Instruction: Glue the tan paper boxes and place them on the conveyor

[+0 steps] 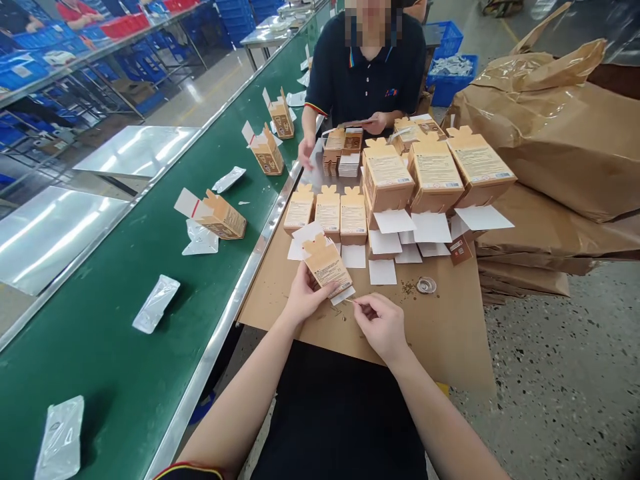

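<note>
Here at the near end of the table point(450, 353), the left hand point(304, 293) has a firm grip on a box point(327, 268), thumb across its printed face, fingers behind. The box is tilted just above the brown tabletop, a white flap sticking out at either end. And the right hand point(377, 320), just beside it, has thumb and finger pinched on a thin strip point(349, 300), its tip right by the lower flap; whether the two touch, one cannot tell.

To the right of that hand, a clear round dish point(426, 285) sits next to scattered dark bits point(409, 288). Just beyond the held box stands a row of three boxes point(327, 212), with a taller stack of boxes point(389, 175) alongside, white flaps poking out below.

Across the table, a co-worker point(370, 80) in a dark shirt holds a flat piece point(357, 123) in one hand, the other reaching near the belt's edge. Over on the left, the green belt point(125, 373) carries upright boxes and white packets point(157, 304), spaced well apart.
</note>
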A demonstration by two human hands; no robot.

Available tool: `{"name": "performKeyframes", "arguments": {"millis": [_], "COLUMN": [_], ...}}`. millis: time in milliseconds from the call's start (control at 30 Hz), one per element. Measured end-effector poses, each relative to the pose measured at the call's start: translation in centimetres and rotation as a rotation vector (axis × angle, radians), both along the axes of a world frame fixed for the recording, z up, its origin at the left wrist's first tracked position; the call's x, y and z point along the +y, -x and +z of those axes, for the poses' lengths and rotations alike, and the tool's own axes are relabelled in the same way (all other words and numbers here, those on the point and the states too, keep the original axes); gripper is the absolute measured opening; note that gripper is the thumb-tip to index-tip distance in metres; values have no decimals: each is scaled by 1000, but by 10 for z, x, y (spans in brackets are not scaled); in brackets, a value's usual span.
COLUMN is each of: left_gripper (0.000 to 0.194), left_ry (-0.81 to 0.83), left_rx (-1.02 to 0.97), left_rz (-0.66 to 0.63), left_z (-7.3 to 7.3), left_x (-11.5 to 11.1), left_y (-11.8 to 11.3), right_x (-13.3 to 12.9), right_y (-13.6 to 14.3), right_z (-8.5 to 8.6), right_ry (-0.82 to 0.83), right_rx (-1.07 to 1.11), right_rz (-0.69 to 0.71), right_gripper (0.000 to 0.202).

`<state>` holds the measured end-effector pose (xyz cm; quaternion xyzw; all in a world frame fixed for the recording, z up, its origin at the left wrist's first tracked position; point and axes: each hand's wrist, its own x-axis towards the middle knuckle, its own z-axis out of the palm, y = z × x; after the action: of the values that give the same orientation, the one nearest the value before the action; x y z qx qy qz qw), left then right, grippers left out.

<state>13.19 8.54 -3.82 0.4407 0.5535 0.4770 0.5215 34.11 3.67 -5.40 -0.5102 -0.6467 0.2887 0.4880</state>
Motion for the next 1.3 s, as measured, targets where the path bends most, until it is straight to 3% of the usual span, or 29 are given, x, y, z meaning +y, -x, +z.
{"name": "performKeyframes", "arguments": {"millis": [133, 367, 600, 733, 833, 967, 1067, 1167, 1300], "left_gripper": [81, 80, 74, 70, 70, 80, 88, 90, 94], "left_ry": [8, -39, -76, -80, -60, -9, 10, 31, 20], "left_rx": [11, 78, 328, 407, 528, 722, 723, 623, 603], "left_rz": [3, -6, 0, -1, 119, 468, 689, 790, 817], "left_z": [1, -4, -16, -13, -9, -3, 0, 1, -3], "left_x": [-1, -10, -25, -27, -30, -41, -55, -62, -48], "left_y": [1, -2, -11, -7, 23, 100, 156, 191, 213], "right_x": [5, -11, -33, -37, -38, -41, -43, -43, -37], "right_y": [-1, -29, -60, -62, -64, -70, -72, -70, -65], "right_z": [-6, 6, 12, 17, 21, 22, 22, 21, 21], "right_ry": [5, -31, -19, -64, -78, -81, -75, -75, -109], "right_rx": [-9, 31, 30, 47, 55, 41, 30, 16, 8], "right_rz": [-1, -149, -250, -258, -252, -259, -269, -267, -235], "right_gripper": [23, 22, 23, 24, 24, 22, 22, 24, 19]}}
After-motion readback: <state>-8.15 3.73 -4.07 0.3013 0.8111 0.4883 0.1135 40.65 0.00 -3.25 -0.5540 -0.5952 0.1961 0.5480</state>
